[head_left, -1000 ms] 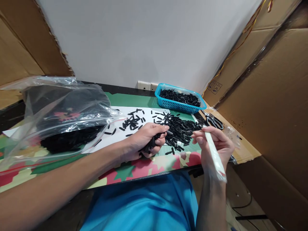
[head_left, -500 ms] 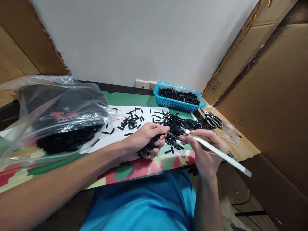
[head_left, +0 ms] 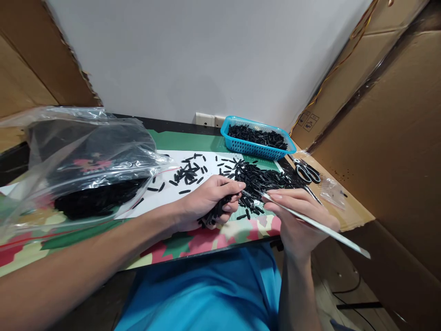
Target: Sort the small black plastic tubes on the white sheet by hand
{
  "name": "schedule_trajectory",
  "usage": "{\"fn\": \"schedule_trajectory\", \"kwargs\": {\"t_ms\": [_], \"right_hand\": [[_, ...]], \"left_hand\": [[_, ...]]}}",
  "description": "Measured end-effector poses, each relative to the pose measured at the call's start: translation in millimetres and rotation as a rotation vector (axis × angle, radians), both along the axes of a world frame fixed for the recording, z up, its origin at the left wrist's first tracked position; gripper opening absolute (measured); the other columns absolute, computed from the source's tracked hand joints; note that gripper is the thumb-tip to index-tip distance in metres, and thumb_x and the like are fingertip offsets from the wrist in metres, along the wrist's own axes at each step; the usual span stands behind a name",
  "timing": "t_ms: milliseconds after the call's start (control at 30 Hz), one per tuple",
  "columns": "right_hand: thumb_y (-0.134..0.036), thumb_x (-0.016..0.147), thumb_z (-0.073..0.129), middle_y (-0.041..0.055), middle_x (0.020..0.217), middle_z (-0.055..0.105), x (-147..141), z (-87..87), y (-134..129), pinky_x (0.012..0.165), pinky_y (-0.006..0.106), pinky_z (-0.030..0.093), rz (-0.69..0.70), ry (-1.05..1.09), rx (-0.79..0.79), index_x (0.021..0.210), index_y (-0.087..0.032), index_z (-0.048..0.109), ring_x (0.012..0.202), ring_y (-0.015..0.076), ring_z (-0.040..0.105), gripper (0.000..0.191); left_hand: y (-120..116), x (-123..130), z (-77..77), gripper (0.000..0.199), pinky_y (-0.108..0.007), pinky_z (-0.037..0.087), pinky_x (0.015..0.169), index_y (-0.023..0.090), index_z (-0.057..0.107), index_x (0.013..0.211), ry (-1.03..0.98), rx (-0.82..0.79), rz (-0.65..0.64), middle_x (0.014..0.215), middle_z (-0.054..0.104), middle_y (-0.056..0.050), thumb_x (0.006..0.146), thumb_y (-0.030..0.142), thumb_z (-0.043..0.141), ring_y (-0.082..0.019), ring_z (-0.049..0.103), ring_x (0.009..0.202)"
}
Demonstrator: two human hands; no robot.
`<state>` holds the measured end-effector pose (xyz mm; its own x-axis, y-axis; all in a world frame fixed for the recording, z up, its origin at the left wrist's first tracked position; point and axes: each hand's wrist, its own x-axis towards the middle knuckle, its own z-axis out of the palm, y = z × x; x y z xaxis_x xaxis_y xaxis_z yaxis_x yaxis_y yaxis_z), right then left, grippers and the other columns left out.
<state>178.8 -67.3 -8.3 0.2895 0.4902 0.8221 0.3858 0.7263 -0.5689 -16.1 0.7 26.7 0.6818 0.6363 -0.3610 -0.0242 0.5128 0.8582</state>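
Observation:
My left hand (head_left: pixel 215 200) is closed round a bunch of small black pieces (head_left: pixel 212 215), which stick out below its palm. Between the fingers and thumb of my right hand (head_left: pixel 299 216) is a long white pen-like tool (head_left: pixel 317 223), its tip pointing left toward my left hand. Behind both hands lies a heap of black pieces (head_left: pixel 258 177). More black pieces (head_left: pixel 189 172) are scattered on a white sheet (head_left: pixel 165 197) to the left of the heap.
A blue basket (head_left: pixel 255 149) of black pieces stands at the back. Scissors (head_left: pixel 308 174) and a small clear bag (head_left: pixel 332 193) lie on cardboard at the right. A large clear plastic bag (head_left: pixel 93 147) holding black pieces fills the left side.
My right hand has shifted slightly right and turned, and the white tool now lies at a different angle with its rear end farther right. My left hand has hardly moved.

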Motion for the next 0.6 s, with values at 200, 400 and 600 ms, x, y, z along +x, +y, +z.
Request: {"fn": "schedule_trajectory", "kwargs": {"t_ms": [200,400,600], "right_hand": [[-0.009,0.087,0.085,0.0028,0.092,0.085,1.3,1.6,1.3,0.076,0.042,0.070,0.121,-0.005,-0.073,0.095,-0.027,0.083,0.086,0.0260,0.083,0.020],[-0.010,0.089,0.084,0.0063,0.109,0.086,5.7,4.3,-0.4,0.076,0.032,0.070,0.268,-0.067,-0.284,0.096,-0.024,0.083,0.096,0.0239,0.084,0.016],[-0.015,0.091,0.084,0.0056,0.105,0.087,4.6,2.8,0.3,0.074,0.031,0.070,0.266,-0.073,-0.323,0.096,-0.023,0.080,0.093,0.0229,0.084,0.011]], "left_hand": [[0.9,-0.8,-1.5,0.051,-0.012,0.024,0.029,0.022,0.044,0.073,-0.018,0.001,-0.004,0.054,0.042,0.008,0.087,0.054,0.082,-0.005,0.030,0.039],[-0.3,1.7,-3.2,0.044,-0.010,0.031,0.034,0.018,0.052,0.073,-0.075,0.078,0.055,0.054,0.046,0.007,0.090,0.046,0.081,-0.003,0.033,0.041],[0.8,1.2,-6.4,0.043,-0.010,0.034,0.036,0.017,0.054,0.074,-0.107,0.096,0.041,0.054,0.046,0.006,0.091,0.046,0.081,-0.003,0.035,0.042]]}}
